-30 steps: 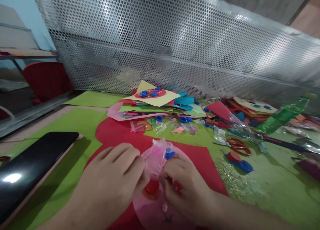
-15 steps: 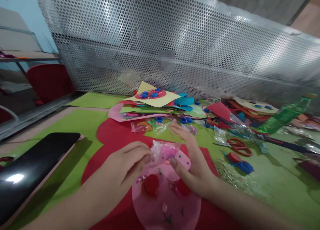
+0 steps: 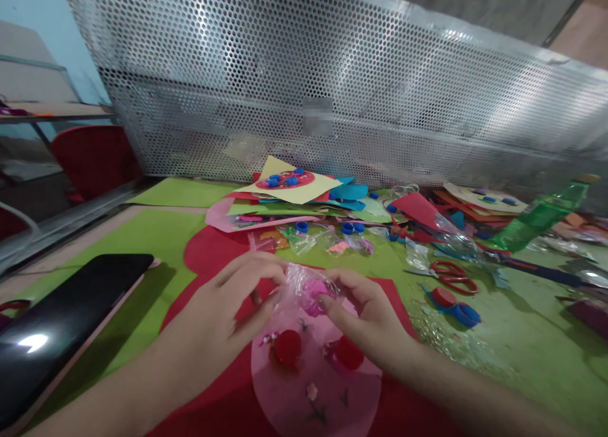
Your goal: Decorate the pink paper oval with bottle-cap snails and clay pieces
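A small clear plastic bag with bright pink stuff inside (image 3: 313, 296) is held up between my two hands. My left hand (image 3: 237, 297) pinches the bag's left edge between thumb and fingers. On its other side, my right hand (image 3: 365, 304) grips the bag with thumb in front and fingers behind. Below the hands lies a pink paper shape (image 3: 316, 367) with two red bottle caps (image 3: 288, 348) and small flower and leaf decorations. It rests on a larger red paper piece (image 3: 204, 386). What exactly the pink stuff is, I cannot make out.
A black phone (image 3: 71, 323) lies at left. Stacked papers (image 3: 285, 196) stand behind. On the right are red-handled scissors (image 3: 453, 277), red and blue caps (image 3: 463, 313), scattered glitter (image 3: 451, 342) and a green bottle (image 3: 544, 215). A perforated metal panel (image 3: 308, 76) rises behind.
My right hand's fingers have come down from their raised, spread pose and closed on the bag. The bag now shows its pink contents more clearly. My left hand stays at its left edge.
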The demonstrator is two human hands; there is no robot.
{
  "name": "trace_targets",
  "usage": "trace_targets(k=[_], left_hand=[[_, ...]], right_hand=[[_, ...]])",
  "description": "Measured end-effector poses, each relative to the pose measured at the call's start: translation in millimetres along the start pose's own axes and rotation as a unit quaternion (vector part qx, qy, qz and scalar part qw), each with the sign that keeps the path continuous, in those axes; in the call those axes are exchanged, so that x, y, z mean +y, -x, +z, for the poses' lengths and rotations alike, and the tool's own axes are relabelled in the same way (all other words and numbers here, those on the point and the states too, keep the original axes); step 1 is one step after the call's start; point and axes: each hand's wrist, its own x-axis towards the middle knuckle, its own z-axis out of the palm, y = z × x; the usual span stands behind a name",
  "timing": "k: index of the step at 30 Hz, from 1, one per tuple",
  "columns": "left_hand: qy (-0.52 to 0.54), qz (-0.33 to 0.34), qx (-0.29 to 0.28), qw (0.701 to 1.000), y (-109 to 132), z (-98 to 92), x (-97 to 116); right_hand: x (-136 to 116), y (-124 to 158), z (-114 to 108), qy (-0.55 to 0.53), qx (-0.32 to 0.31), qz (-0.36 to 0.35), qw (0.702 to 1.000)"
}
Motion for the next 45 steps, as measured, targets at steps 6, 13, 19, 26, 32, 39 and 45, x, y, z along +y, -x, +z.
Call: trace_targets(k=[6, 13, 19, 26, 32, 39, 45], left_hand=[[0.033, 0.007, -0.013, 0.999, 0, -0.3, -1], [0.106, -0.038, -0.047, 0.992, -1, 1.4, 3], [0.113, -0.034, -0.057, 0.991, -2, 3.1, 8], [0.101, -0.043, -0.040, 0.993, 0, 4.3, 11], [0.111, -0.036, -0.030, 0.993, 0, 5.2, 10], [0.095, -0.052, -0.038, 0.993, 0, 4.7, 9], [0.105, -0.060, -0.040, 0.992, 0, 5.3, 7]], right_hand=[[-1, 1, 0, -0.041, -0.039, 0.004, 0.998], [0, 2, 2, -0.002, -0.059, 0.007, 0.998], [0, 3, 3, -0.001, -0.082, 0.007, 0.997], [-3, 4, 1, 0.057, -0.088, -0.046, 0.993], [1, 3, 3, 0.088, -0.088, -0.068, 0.990], [0, 4, 3, 0.087, -0.078, -0.058, 0.991], [0, 6, 2, 0.058, -0.073, -0.042, 0.995]])
